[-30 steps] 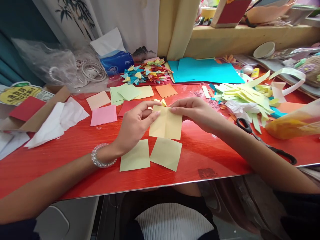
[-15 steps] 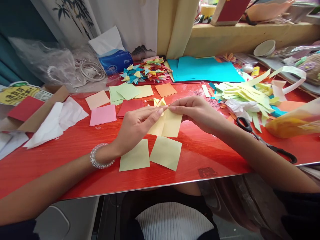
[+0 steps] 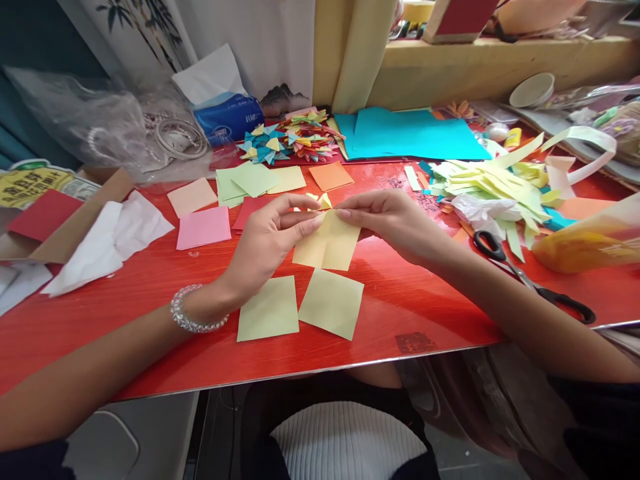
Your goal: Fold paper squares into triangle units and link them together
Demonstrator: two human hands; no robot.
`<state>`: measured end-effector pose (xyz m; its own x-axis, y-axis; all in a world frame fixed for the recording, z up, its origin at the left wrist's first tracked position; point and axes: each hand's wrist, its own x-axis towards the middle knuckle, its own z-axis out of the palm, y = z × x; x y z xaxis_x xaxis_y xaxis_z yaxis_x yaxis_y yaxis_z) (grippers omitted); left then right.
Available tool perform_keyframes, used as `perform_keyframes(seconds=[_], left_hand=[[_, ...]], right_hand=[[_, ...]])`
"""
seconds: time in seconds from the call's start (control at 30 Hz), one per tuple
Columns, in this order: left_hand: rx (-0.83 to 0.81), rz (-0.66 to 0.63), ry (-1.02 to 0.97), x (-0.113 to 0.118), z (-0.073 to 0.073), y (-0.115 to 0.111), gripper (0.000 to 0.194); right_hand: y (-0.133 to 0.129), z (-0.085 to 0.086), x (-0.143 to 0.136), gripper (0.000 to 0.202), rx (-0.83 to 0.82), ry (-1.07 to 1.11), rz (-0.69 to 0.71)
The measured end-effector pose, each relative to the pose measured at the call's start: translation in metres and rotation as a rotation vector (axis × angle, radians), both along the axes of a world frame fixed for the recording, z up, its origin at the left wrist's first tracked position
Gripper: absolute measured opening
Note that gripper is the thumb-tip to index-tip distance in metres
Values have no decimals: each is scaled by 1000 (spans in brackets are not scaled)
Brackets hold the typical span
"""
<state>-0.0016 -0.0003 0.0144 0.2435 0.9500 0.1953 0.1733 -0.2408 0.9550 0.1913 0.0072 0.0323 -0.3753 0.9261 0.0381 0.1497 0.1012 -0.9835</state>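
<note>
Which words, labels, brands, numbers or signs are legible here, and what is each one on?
No text is clear enough to quote.
Yellow label, far left: large dark characters, too blurred.
Blue tissue pack: small white characters, too small and blurred.
Dark printed patch near the table's front edge: nothing legible.

Note blue tissue pack (image 3: 229,120) at rear left, just beside clear plastic bag (image 3: 65,103) containing looped items (image 3: 180,137). Record open cardboard box (image 3: 83,221) at left, crumpled white sheets (image 3: 100,247) beside it. Log tilted white cup (image 3: 532,91) at rear right and red-fronted box (image 3: 463,19) on yellowish ledge (image 3: 450,65).
</note>
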Motion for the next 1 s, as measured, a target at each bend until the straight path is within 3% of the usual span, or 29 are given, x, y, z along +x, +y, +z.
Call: perform_keyframes(seconds=[0.4, 0.83, 1.0], left_hand=[[64, 59, 25, 1, 4, -3, 19], [36, 45, -42, 3, 0, -5, 9], [98, 43, -8, 1, -3, -4, 4]], right_hand=[[1, -5, -1, 20, -36, 34, -6], [0, -6, -3, 23, -44, 27, 8], [0, -6, -4, 22, -67, 24, 4]])
